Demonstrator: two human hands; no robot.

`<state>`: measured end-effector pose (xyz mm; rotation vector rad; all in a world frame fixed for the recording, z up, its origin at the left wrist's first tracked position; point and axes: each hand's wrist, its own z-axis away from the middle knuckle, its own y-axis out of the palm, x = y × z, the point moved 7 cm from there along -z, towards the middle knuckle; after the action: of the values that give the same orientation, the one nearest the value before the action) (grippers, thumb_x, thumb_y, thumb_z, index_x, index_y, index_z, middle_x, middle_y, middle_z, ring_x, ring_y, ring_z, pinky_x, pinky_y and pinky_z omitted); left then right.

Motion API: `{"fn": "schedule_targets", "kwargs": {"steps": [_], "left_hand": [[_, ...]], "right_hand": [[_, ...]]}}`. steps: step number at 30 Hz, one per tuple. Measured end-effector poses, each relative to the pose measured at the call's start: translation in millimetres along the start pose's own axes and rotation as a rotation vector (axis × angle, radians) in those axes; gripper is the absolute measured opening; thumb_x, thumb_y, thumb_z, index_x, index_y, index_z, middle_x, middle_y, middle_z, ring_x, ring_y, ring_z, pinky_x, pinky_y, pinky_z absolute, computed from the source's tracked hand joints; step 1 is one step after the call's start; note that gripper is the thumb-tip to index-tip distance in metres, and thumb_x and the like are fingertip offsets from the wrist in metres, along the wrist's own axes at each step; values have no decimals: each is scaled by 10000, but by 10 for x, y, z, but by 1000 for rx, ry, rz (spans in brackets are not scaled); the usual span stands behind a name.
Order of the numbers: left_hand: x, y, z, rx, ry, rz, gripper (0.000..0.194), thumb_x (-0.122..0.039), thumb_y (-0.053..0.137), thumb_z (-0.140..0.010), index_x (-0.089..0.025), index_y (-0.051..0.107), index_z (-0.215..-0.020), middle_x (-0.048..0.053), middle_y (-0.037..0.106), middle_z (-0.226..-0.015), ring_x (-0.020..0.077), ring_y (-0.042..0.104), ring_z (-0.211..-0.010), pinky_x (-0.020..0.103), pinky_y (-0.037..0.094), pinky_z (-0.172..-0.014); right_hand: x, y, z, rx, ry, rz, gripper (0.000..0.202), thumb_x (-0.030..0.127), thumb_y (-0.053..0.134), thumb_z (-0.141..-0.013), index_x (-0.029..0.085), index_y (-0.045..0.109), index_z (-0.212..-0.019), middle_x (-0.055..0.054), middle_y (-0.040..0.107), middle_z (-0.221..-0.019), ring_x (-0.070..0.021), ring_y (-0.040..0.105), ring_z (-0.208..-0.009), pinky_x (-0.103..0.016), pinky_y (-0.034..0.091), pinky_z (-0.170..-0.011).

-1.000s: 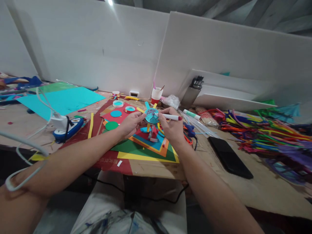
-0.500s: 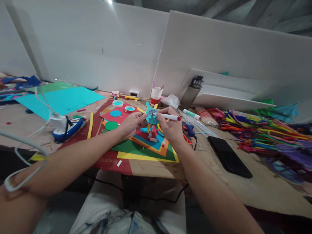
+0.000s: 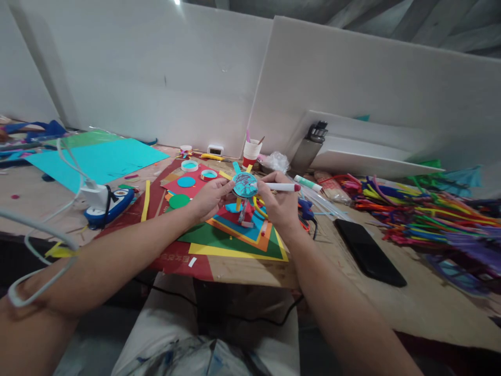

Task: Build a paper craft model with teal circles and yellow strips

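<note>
My left hand (image 3: 213,197) pinches the left edge of a round blue paper disc (image 3: 245,184) with dark drawn lines on its face. Blue and yellow paper strips stick out around the disc. In my right hand (image 3: 279,201) is a white marker (image 3: 278,186) with a dark red end pointing right; its other end is at the disc's right edge. I cannot tell if the tip touches the paper. Below the disc lies a stack of coloured paper sheets (image 3: 235,243), green, yellow, orange and blue, with small pieces on top.
A black phone (image 3: 368,252) lies to the right, before a heap of pipe cleaners (image 3: 415,209). Behind stand a stack of paper cups (image 3: 251,152) and a grey bottle (image 3: 309,150). At left are a blue power strip (image 3: 109,208) with cables and a cyan sheet (image 3: 99,162).
My right hand and the marker have shifted slightly right, off the middle of the disc, so more of the drawn lines show. My left hand keeps its hold.
</note>
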<state>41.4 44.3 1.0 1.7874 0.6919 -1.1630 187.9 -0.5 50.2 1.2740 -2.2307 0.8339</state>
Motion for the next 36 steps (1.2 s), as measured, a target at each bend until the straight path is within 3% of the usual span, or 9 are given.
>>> {"fn": "schedule_targets", "kwargs": {"steps": [14, 22, 28, 33, 36], "left_hand": [[1, 0, -8, 10, 0, 18, 281, -357, 760, -753, -113, 620, -742, 3, 614, -632, 80, 561, -580, 225, 491, -663], [13, -297, -116, -107, -18, 53, 238, -306, 730, -786, -126, 605, -879, 53, 697, -790, 145, 664, -677, 283, 534, -681], [-64, -629, -208, -220, 45, 32, 227, -292, 733, -775, -132, 604, -872, 24, 679, -773, 119, 644, -680, 244, 516, -650], [-120, -815, -222, -318, 36, -5, 238, -293, 762, -737, -156, 578, -800, -17, 639, -676, 92, 606, -594, 205, 472, -568], [-139, -899, -222, -371, 40, 11, 242, -291, 765, -727, -161, 576, -800, -16, 640, -660, 93, 592, -566, 205, 459, -541]], "right_hand": [[-19, -27, -13, -21, 8, 39, 123, 297, 584, -839, 203, 559, -763, 35, 578, -628, -129, 542, -589, -262, 407, -564], [-35, -100, -61, -142, -21, -62, 101, 279, 564, -853, 199, 622, -872, -21, 642, -841, -164, 588, -767, -302, 456, -720], [-354, 223, -36, 115, 73, 104, 192, 287, 512, -865, 200, 661, -949, -71, 679, -963, -219, 601, -890, -351, 456, -815], [-508, 541, -25, 428, 96, 557, 395, 140, 536, -796, 193, 641, -1173, -136, 607, -1156, -280, 547, -1073, -401, 407, -899], [-499, 647, -106, 526, 52, 761, 525, 98, 556, -755, 207, 592, -1268, -155, 559, -1224, -320, 493, -1135, -436, 380, -904]]}}
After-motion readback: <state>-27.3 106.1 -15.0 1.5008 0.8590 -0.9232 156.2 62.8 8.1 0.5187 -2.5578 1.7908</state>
